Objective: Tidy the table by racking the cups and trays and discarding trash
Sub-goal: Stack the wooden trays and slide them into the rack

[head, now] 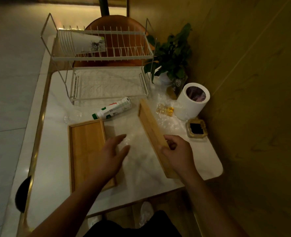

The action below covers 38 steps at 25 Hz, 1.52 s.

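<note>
The fingers [172, 142] of the right hand [178, 153] are curled round the near end of the held tray [150, 124], thumb on one face and fingers on the other, gripping it; this tray is long, of pale bamboo-coloured wood with a low raised rim, and it stands tilted up on its long edge, far end pointing toward the dish rack [103, 56]; whether its lower edge touches the worktop [52, 151] cannot be told. The left hand [109, 156] is open, its fingers [120, 139] straight and spread, holding nothing, over the right side of the flat tray [85, 142]; that second tray, of the same wood, lies flat on the near left of the worktop, well apart from the right hand.

Beyond the flat tray a white bottle [113, 109] with green cap lies on its side, just before the rack's lower tier; a white patterned tray [88, 43] leans in the upper tier at its left end. Clear plastic wrap [168, 124] and a small yellow packet [165, 109] lie right of the held tray; a white bin [192, 101] with a liner, an ashtray [196, 128] and a potted plant [173, 53] stand along the right edge.

The worktop is white and glossy with a gold edge; a wood-panelled wall [252, 82] runs on the right, pale floor tiles [8, 82] on the left; an orange chair [114, 23] stands behind the rack; the light is dim.
</note>
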Available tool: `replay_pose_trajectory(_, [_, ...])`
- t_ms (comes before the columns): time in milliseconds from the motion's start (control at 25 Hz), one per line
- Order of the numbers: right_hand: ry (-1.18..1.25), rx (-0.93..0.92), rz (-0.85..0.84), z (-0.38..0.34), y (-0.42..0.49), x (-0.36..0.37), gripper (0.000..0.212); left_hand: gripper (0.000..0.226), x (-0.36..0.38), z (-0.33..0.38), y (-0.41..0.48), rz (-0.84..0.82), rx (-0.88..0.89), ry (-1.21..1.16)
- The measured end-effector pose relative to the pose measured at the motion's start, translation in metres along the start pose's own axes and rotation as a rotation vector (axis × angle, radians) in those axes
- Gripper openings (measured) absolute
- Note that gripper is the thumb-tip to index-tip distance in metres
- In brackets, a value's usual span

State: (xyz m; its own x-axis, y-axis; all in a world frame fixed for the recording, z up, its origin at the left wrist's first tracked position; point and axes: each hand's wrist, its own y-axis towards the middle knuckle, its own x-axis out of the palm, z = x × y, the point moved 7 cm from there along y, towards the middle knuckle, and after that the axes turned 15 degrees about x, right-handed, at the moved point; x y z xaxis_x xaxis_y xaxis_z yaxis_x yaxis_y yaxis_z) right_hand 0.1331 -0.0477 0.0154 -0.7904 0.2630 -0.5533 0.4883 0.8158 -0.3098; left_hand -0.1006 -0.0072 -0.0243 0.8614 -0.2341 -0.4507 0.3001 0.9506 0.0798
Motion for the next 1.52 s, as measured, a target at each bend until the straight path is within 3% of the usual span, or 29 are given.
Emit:
replay_pose_trajectory(120, [-0.029, -0.086, 0.019, -0.021, -0.02, 0.019, 0.03, 0.065, 0.033, 0.039, 0.009, 0.0, -0.139, -0.515])
replay_pose_trajectory(200, [-0.077, -0.155, 0.019, -0.031, -0.035, 0.034, 0.032, 0.064, 0.044, 0.05, 0.012, 0.009, -0.177, -0.706])
replay_pose_trajectory(320, [-0.183, -0.327, 0.018, -0.042, -0.055, 0.053, 0.036, 0.033, 0.035, 0.045, 0.012, 0.172, -0.154, -0.786])
replay_pose_trajectory(440, [-0.21, -0.404, -0.197, -0.046, -0.061, 0.077, 0.032, 0.019, 0.013, 0.025, 0.008, 0.324, -0.193, -0.749])
replay_pose_trajectory(520, [-0.179, -0.379, -0.272, -0.049, -0.052, 0.079, 0.034, 0.018, -0.007, 0.012, 0.006, 0.374, -0.24, -0.71])
replay_pose_trajectory(680, [-0.283, -0.287, 0.0, -0.048, -0.01, 0.056, 0.041, 0.02, -0.042, -0.011, 0.001, 0.399, -0.361, -0.77])
replay_pose_trajectory(800, [-0.277, -0.18, -0.138, -0.04, 0.002, 0.08, 0.043, 0.018, -0.06, -0.024, -0.011, 0.435, -0.418, -0.858])
replay_pose_trajectory(1000, [-0.172, -0.033, -0.319, -0.017, -0.008, 0.137, 0.033, 0.02, -0.085, -0.052, -0.037, 0.413, -0.394, -0.653])
replay_pose_trajectory(1160, [-0.174, 0.051, -0.338, -0.003, -0.022, 0.174, 0.03, 0.015, -0.115, -0.083, -0.049, 0.429, -0.419, -0.25])
replay_pose_trajectory(1520, [-0.25, 0.07, -0.259, -0.015, -0.025, 0.215, 0.032, 0.023, -0.145, -0.124, -0.023, 0.25, -0.391, 0.184])
